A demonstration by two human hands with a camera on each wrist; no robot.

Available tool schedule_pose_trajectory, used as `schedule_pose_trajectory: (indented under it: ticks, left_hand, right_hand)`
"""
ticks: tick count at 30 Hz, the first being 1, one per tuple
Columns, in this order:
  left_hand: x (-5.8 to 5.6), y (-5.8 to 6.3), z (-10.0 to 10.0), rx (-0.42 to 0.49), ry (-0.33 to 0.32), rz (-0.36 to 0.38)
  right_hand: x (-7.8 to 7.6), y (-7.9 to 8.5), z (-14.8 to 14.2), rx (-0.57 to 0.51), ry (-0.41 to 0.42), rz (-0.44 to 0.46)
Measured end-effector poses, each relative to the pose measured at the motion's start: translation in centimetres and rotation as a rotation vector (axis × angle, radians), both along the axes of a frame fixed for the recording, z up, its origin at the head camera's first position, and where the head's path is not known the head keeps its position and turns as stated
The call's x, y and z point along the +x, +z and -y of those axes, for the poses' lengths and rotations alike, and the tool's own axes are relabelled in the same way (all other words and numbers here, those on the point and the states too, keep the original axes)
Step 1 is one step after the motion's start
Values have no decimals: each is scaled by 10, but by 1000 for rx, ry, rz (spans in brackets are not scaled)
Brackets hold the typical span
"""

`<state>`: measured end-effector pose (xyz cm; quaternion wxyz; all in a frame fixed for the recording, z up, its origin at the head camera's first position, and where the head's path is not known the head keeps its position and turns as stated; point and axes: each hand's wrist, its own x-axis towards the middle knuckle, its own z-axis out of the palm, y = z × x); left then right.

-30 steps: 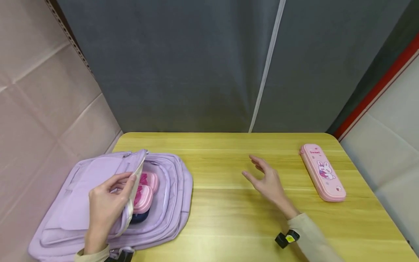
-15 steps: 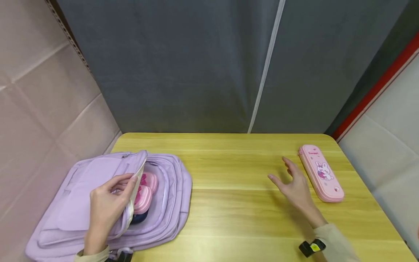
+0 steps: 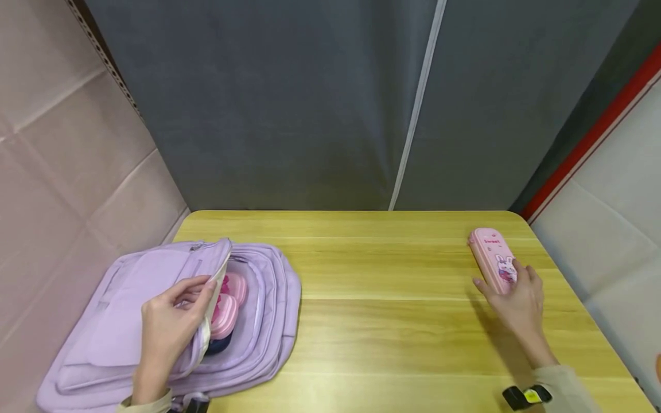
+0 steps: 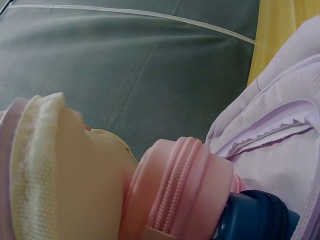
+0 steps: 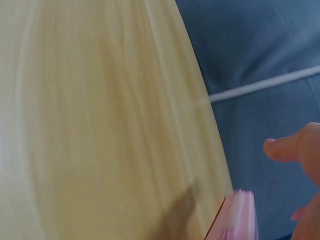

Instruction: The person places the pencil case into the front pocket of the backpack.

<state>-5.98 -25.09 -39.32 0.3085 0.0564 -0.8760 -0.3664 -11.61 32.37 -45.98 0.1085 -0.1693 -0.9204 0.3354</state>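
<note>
A lavender backpack (image 3: 119,321) lies at the table's left. Thumb and fingers of my left hand (image 3: 167,327) pinch the cream-lined edge (image 4: 37,170) of its front flap, holding it up. Two pink cases with darker pink pictures sit in the pocket, the nearer pink case (image 3: 225,316) beside a dark blue zippered case (image 4: 255,215). Over at the right, a pink pencil case (image 3: 488,252) with a rabbit picture lies on the table. My right hand (image 3: 518,304) is over its near end, thumb and fingers spread to either side; in the right wrist view the visible fingers stand off it.
The yellow wooden table (image 3: 382,321) stretches between backpack and pencil case. Behind its far edge hangs a dark grey curtain (image 3: 289,115) with a pale strip. Pale panels (image 3: 77,172) flank both sides, the right one having a red edge.
My right hand has moved right, from mid-table to above the pencil case. My left hand keeps its pinch on the flap, which stays in place.
</note>
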Motion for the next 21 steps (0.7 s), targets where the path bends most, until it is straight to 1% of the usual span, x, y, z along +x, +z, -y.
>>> schedule_pose_trajectory:
  ticks: [4, 8, 13, 17, 21]
  left_hand:
    - [0, 0, 0, 8, -2, 1]
    - [1, 0, -1, 13, -5, -1]
    - [2, 1, -1, 17, -6, -7]
    - [2, 0, -1, 21, -7, -5]
    - [2, 0, 0, 26, -12, -20]
  right_hand:
    - [3, -8, -11, 10, -18, 62]
    - [4, -14, -18, -3, -43, 126]
    - [8, -22, -24, -22, -70, 144]
    - [12, -28, -30, -42, -132, 173]
    - [14, -32, -34, -68, -183, 200]
